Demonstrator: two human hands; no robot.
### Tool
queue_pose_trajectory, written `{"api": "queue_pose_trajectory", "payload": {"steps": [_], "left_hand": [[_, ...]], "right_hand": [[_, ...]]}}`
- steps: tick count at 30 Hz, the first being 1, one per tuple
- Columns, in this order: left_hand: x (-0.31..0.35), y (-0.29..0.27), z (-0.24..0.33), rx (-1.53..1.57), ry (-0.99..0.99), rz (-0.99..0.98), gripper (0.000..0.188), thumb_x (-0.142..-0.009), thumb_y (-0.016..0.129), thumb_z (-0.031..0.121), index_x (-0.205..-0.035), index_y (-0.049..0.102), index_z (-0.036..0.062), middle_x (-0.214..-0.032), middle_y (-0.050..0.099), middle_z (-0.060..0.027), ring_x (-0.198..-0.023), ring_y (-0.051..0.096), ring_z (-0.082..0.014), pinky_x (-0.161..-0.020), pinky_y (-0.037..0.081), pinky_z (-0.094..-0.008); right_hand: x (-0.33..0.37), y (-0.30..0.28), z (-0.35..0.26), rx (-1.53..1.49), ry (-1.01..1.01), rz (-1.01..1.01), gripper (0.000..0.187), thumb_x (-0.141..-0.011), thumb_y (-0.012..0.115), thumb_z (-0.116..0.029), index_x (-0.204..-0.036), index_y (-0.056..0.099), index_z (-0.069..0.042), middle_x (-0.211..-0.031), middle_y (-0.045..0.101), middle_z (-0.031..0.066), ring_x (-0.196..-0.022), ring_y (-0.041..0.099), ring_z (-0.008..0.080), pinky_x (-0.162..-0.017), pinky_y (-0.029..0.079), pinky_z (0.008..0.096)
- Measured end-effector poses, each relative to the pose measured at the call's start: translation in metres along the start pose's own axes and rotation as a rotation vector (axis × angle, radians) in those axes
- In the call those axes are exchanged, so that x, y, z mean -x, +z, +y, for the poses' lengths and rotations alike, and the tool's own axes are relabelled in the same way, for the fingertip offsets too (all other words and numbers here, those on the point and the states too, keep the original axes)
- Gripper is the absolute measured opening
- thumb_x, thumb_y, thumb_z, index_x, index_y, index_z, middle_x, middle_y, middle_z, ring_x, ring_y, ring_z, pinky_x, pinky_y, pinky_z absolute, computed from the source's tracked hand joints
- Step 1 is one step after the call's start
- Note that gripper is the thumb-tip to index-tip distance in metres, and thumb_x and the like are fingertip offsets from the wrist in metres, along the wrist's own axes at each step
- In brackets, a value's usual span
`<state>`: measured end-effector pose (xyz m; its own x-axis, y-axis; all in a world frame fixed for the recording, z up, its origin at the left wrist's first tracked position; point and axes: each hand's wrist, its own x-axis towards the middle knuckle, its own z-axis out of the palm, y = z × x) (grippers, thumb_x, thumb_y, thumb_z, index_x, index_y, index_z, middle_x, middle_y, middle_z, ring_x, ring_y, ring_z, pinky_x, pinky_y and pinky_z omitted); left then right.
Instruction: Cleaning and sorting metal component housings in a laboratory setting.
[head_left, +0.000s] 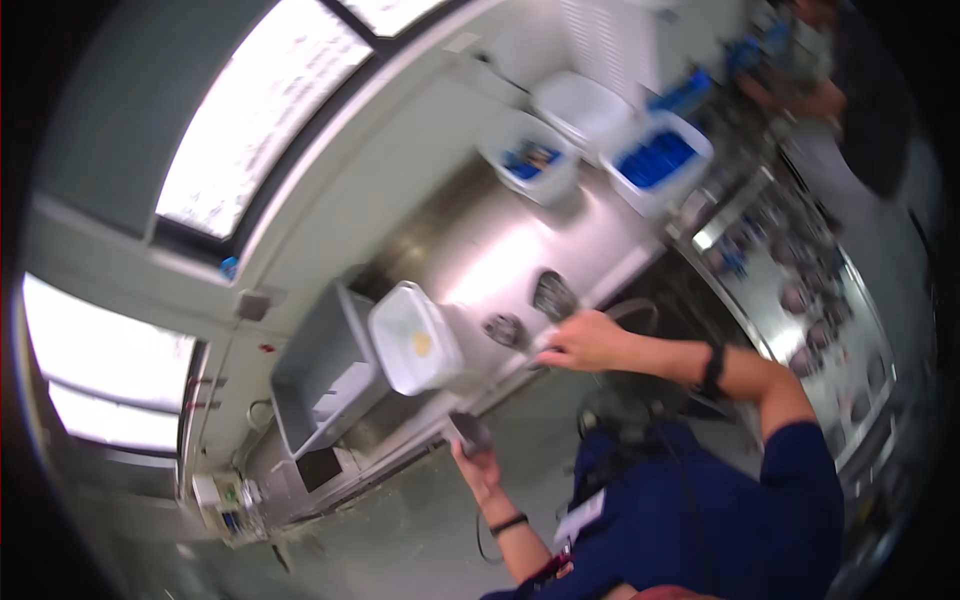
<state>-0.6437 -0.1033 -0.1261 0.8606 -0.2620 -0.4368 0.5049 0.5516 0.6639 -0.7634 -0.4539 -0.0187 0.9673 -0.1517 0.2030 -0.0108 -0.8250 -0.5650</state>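
My left hand (480, 474) is closed around a small dark grey piece (469, 432) with a flat face, held up in front of the counter's edge; blur hides its kind. My right hand (592, 342) reaches over the counter's front edge, its fingers curled together; what they hold, if anything, I cannot make out. Just beyond those fingers, a dark, shiny rounded piece (551, 294) and a smaller dark rounded piece (505, 330) lie on the steel counter (490, 262).
Left of these stand a white tub (447, 352) with something yellow inside and a grey bin (287, 408). Farther back are a white tub (545, 190) with mixed contents and another (640, 200) with blue pieces. A metal tray (765, 310) of rounded parts sits right, near another person (875, 110).
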Motion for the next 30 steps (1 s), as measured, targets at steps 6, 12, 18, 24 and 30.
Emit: {"api": "queue_pose_trajectory", "payload": {"steps": [6,12,18,24,30], "left_hand": [[-0.025,0.032,-0.018,-0.504,0.208,-0.168,0.059,-0.085,0.071,0.012,-0.138,0.047,0.0027,-0.124,0.058,-0.0119,-0.109,0.059,-0.0244,-0.094,0.049,-0.0343],[-0.005,0.001,-0.032,-0.393,0.274,-0.114,0.070,-0.078,0.064,0.014,-0.144,0.042,0.0026,-0.132,0.052,-0.0136,-0.116,0.055,-0.0270,-0.097,0.047,-0.0360],[0.038,0.030,-0.052,-0.267,0.136,-0.124,0.059,-0.091,0.061,0.019,-0.146,0.041,0.0102,-0.122,0.059,-0.0087,-0.109,0.061,-0.0220,-0.088,0.054,-0.0380],[0.067,0.040,-0.056,-0.129,0.128,-0.113,0.068,-0.090,0.066,0.007,-0.149,0.033,0.0111,-0.126,0.055,-0.0110,-0.108,0.061,-0.0221,-0.091,0.055,-0.0362],[0.076,0.032,-0.050,-0.175,0.167,-0.117,0.054,-0.096,0.062,0.022,-0.143,0.041,0.0060,-0.125,0.058,-0.0111,-0.111,0.062,-0.0240,-0.094,0.055,-0.0348]], "right_hand": [[0.014,0.010,-0.059,0.153,-0.127,-0.089,0.052,-0.079,0.066,-0.056,-0.067,0.072,-0.007,-0.064,0.067,0.0136,-0.064,0.068,0.0321,-0.060,0.052,0.0437],[0.042,-0.002,-0.072,0.144,-0.114,0.006,0.051,-0.077,0.065,-0.055,-0.065,0.072,-0.005,-0.062,0.066,0.0143,-0.064,0.068,0.0315,-0.064,0.052,0.0414],[0.035,0.005,-0.056,0.204,-0.032,0.004,0.053,-0.074,0.069,-0.058,-0.064,0.072,-0.006,-0.061,0.066,0.0128,-0.064,0.068,0.0297,-0.066,0.053,0.0415],[0.019,0.025,-0.059,0.225,-0.066,0.033,0.053,-0.074,0.069,-0.060,-0.066,0.072,-0.008,-0.061,0.065,0.0120,-0.064,0.068,0.0299,-0.064,0.052,0.0422],[0.021,0.030,-0.080,0.141,-0.124,-0.041,0.047,-0.077,0.069,-0.054,-0.063,0.070,-0.009,-0.059,0.064,0.0113,-0.059,0.065,0.0290,-0.064,0.050,0.0414]]}}
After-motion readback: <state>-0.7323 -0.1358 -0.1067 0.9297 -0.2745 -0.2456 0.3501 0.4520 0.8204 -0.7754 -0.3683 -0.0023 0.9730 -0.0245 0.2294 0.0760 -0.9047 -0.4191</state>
